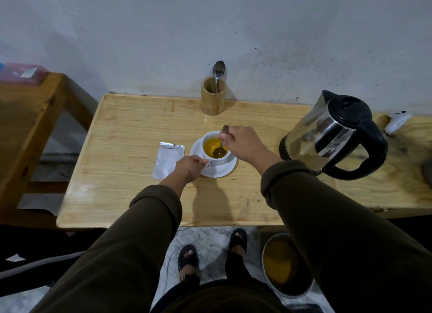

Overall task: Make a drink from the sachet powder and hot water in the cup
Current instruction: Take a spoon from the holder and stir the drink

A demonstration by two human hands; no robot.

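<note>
A white cup (208,137) stands on a white saucer (218,170) in the middle of the wooden table (131,196). Yellow-orange liquid fills the cup. My right hand (243,142) grips a metal spoon (220,149) whose bowl dips into the liquid. My left hand (190,166) pinches the cup's handle at its near left side. A torn silver sachet (167,159) lies flat just left of the saucer, partly under my left wrist.
A steel kettle (332,135) with a black handle stands at the right. A bamboo holder (213,95) with another spoon (218,71) sits by the wall. A white plug (397,123) lies far right. A metal bucket (286,266) stands on the floor below.
</note>
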